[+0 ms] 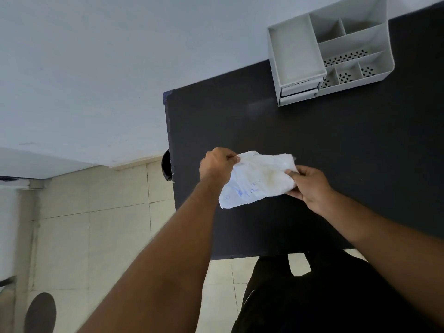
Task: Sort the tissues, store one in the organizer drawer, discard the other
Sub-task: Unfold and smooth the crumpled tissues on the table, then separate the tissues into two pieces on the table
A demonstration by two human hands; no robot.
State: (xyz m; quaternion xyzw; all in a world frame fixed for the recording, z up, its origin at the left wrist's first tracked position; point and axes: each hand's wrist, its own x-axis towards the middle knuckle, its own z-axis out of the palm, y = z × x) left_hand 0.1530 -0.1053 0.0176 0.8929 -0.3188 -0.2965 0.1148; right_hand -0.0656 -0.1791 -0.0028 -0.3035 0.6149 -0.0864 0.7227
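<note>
Tissue (258, 179), white and crumpled, hung spread between both hands above the dark counter (336, 145), well nearer the person than the organizer (331, 49). The left hand (217, 165) was closed in a pinch on the tissue's upper left corner, and the right hand (310, 186) gripped its right edge with fingers curled around it. Faint blue marks showed near the tissue's lower left part and a yellowish stain lay near its middle. The organizer, grey and divided into open compartments, stood at the far side of the counter against the wall (120, 68), with drawers (299, 91) in its near left front. On the opposite side from the organizer, pale floor tiles (115, 212) lay beyond the counter's left edge.
</note>
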